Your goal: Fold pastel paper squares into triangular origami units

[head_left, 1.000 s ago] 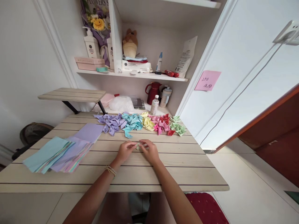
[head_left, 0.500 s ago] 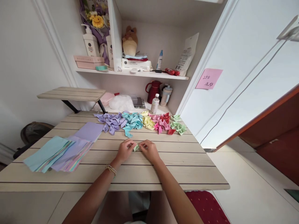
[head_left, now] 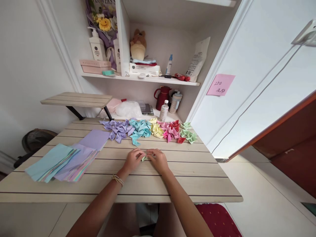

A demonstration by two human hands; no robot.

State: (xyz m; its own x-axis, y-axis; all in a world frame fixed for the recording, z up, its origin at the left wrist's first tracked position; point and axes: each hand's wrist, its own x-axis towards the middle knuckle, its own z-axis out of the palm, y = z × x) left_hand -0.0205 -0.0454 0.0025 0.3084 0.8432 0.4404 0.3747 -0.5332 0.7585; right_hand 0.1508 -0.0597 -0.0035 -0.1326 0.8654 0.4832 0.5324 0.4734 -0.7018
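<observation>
A small piece of folded light green paper [head_left: 143,159] is between my hands over the middle of the table; fingers cover much of it. My left hand [head_left: 134,159] pinches it from the left. From the right, my right hand [head_left: 157,159] has its fingertips closed at the paper's upper edge. Beyond my hands lie folded paper pieces grouped by colour: purple [head_left: 118,129], blue [head_left: 140,128], yellow [head_left: 156,129], pink and red [head_left: 171,130], and light green [head_left: 189,134].
Stacks of coloured paper sheets [head_left: 53,161] lie on the table's left side, beneath a small raised wooden shelf [head_left: 76,98]. At the back stand a plastic bottle [head_left: 164,111], a dark red jug [head_left: 163,98] and a cup [head_left: 175,102]. A red cushioned seat [head_left: 217,220] shows below the front edge.
My right fingers have shifted slightly left over the green paper, closer to my left fingertips, and less of it shows. The view has tilted very slightly upward.
</observation>
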